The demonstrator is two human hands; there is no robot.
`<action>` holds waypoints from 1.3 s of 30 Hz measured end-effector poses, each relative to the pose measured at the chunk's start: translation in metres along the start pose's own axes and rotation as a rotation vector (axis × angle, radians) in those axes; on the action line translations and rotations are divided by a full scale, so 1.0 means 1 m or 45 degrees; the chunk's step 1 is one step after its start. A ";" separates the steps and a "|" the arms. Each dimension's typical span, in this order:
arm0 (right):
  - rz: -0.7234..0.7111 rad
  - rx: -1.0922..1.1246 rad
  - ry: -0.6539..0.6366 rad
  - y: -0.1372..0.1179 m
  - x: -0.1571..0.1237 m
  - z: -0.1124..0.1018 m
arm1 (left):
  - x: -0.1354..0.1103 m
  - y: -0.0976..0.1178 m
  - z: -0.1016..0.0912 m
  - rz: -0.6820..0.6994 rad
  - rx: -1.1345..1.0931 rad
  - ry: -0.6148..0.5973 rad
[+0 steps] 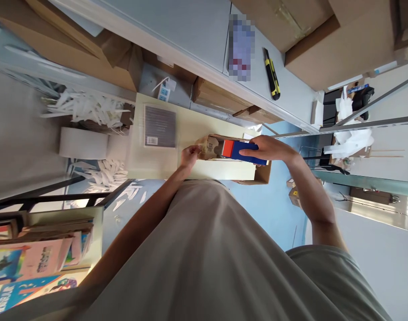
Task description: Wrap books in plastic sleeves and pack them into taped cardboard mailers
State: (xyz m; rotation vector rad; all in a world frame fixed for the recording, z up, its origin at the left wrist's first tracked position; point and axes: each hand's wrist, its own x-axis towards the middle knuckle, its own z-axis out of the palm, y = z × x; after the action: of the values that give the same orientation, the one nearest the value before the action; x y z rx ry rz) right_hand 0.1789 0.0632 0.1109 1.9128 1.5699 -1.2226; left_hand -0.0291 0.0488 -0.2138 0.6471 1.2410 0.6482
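A small brown cardboard box [212, 147] lies on the pale yellow tabletop [153, 162] in front of my body. My right hand [265, 148] grips a blue tape dispenser [237, 150] with a red front, from above. The dispenser is over the right part of the box, its toothed front edge facing left. My left hand [189, 157] is closed at the box's left end, fingertips pinched together. Something shiny, like clear tape, shows near those fingertips, but what they hold is too small to make out. A dark grey book [159, 126] with a barcode lies left of the box.
A shelf above the table holds a yellow-black utility knife [272, 75] and large cartons [351, 49]. A power strip [164, 92] sits behind the table. Another open carton [263, 174] stands below its right end. Paper strips [86, 107] and stacked books [39, 254] are at left.
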 end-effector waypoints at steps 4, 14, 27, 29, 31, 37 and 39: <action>0.002 0.017 0.008 -0.003 0.001 0.001 | -0.004 -0.005 0.005 0.121 0.065 0.069; 0.079 -0.078 0.002 -0.017 -0.011 0.000 | -0.028 -0.012 -0.003 0.523 0.088 -0.049; 0.106 -0.448 -0.019 -0.032 -0.010 0.004 | -0.007 0.049 0.004 1.001 0.869 -0.501; 0.107 -0.482 -0.004 -0.037 -0.011 0.004 | -0.006 0.052 0.006 1.012 0.931 -0.481; 0.101 -0.498 0.014 -0.042 -0.013 0.004 | -0.007 0.052 0.008 0.989 1.017 -0.451; 0.131 -0.482 0.005 -0.031 -0.014 0.003 | -0.012 0.048 0.005 0.910 1.122 -0.339; 0.156 -0.466 -0.011 -0.016 -0.010 0.004 | -0.013 0.048 0.001 0.913 1.140 -0.314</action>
State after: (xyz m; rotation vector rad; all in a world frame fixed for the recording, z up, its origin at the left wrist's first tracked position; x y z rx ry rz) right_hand 0.1627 0.0590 0.1209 1.7330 1.5233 -0.8248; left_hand -0.0353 0.0701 -0.1693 1.9136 1.0146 0.5355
